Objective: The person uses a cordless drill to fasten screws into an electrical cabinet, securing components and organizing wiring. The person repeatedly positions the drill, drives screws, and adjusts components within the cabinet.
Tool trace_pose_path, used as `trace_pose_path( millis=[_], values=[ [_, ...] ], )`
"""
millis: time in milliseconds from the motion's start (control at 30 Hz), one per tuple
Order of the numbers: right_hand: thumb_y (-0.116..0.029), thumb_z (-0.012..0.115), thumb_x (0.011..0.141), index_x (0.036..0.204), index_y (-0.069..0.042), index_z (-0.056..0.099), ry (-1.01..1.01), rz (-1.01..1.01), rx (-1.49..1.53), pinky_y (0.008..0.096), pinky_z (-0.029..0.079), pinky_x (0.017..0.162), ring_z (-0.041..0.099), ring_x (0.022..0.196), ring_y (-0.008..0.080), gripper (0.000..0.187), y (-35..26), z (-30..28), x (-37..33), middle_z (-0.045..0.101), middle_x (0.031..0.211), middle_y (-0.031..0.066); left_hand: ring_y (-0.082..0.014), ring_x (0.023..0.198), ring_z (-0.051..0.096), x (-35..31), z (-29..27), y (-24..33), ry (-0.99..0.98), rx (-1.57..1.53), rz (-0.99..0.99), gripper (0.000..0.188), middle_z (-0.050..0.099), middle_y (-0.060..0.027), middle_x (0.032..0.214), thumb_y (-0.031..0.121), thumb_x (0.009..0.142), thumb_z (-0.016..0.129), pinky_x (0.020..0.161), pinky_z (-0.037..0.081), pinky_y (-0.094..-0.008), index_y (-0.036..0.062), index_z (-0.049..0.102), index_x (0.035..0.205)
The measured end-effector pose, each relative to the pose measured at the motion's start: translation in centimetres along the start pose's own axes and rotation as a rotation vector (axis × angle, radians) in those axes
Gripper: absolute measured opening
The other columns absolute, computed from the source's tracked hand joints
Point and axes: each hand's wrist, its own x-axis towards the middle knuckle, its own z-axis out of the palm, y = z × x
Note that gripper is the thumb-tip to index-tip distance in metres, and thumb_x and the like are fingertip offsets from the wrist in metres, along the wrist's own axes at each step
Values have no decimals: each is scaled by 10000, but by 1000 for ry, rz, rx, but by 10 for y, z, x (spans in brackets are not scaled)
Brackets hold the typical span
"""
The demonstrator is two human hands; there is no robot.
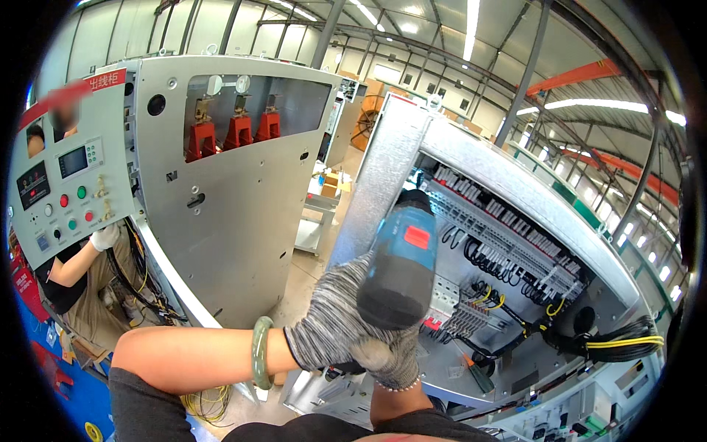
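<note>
A blue and black cordless drill (401, 269) is raised in front of me, its nose against or close to the upper left inner edge of an open grey metal cabinet (379, 173). My left hand (328, 313), in a grey striped knit glove, is closed around the drill's left side. Below the drill's body, my right hand (390, 357), gloved alike, is closed at its grip, which is mostly hidden. A green bangle (261, 352) circles my left wrist. The drill's bit and whatever it meets cannot be made out.
Inside the cabinet are terminal rows (508, 228), a thick black cable bundle (618, 342) and a screwdriver (479, 374). At left, a co-worker's white-gloved hand (104, 237) is beneath a button panel (74, 184). A tall grey cabinet (221, 214) stands between.
</note>
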Motion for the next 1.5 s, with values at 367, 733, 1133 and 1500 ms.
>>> trace_pose_path(
  millis=[367, 733, 1133, 1500],
  values=[
    [-381, 845, 594, 1375, -48, 362, 6, 451, 615, 405, 399, 1023, 500, 1190, 262, 977, 56, -5, -25, 490, 1306, 118, -254, 1080, 594, 5, -2, 4, -7, -405, -171, 556, 613, -140, 1164, 277, 788, 739, 959, 459, -374, 30, 522, 1235],
    [-231, 907, 542, 1371, -41, 350, 131, 231, 556, 371, 406, 1017, 496, 1182, 213, 1017, 11, 11, -22, 487, 1303, 105, -296, 1107, 552, 10, -10, 13, -4, -362, -139, 640, 572, -182, 1178, 289, 779, 727, 970, 431, -391, 2, 451, 1280],
    [-140, 813, 659, 1372, -90, 387, -51, 237, 360, 360, 415, 1009, 508, 1173, 194, 832, 38, -18, -37, 515, 1302, 68, -341, 1070, 568, 2, 16, -6, 46, -631, -181, 777, 564, -201, 1142, 396, 673, 794, 941, 448, -410, 12, 453, 1255],
    [-374, 794, 663, 1296, -85, 505, -328, -191, -76, 410, 421, 1010, 571, 1132, 284, 753, -9, -19, 14, 588, 1224, 108, -264, 1166, 531, 1, -5, 9, -10, -616, -80, 649, 523, -169, 1275, 255, 839, 673, 1006, 419, -364, 7, 379, 1362]
  ],
)
